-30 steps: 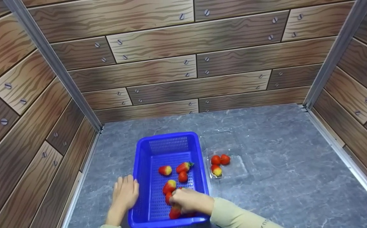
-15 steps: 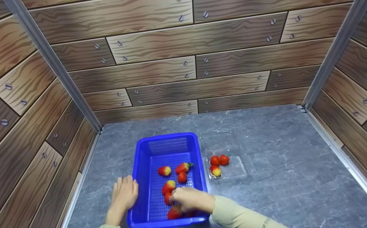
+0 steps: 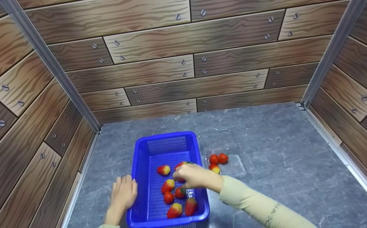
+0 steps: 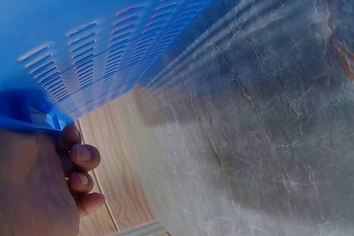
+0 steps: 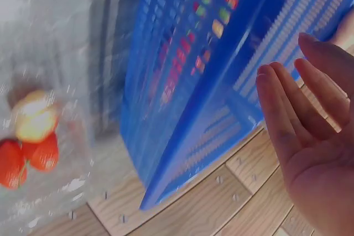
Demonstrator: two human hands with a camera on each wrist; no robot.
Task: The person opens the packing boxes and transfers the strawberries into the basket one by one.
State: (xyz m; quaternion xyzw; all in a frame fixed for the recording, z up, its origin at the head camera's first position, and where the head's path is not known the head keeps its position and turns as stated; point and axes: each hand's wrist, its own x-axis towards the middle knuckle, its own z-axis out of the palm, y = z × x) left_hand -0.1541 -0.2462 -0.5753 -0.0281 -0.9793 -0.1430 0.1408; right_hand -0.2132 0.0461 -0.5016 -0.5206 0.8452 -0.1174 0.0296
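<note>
The blue plastic basket [image 3: 136,161] holds several toy-like strawberries, some red with yellow ends [image 3: 168,186], others red with green tops [image 3: 191,206]. Small round red fruit [image 3: 168,198] lies among them. My left hand [image 3: 122,192] rests at the basket's left rim, its fingers loosely bent beside the wall in the left wrist view. Over the right half of the basket hovers my right hand [image 3: 194,176], partly covering a strawberry [image 3: 181,165] near the right wall. The right wrist view shows nothing between its spread thumb and extended fingers [image 5: 276,98].
Right of the basket stands a clear plastic box [image 3: 239,166] with two red fruits [image 3: 223,158] and a red-and-yellow strawberry [image 3: 214,168]. Both sit on a grey marbled surface [image 3: 281,152]. Wood-patterned walls [image 3: 234,66] enclose the back and sides.
My right hand has risen from the near end of the basket and moved toward the far end, uncovering the near strawberries. My left hand stays at the left rim.
</note>
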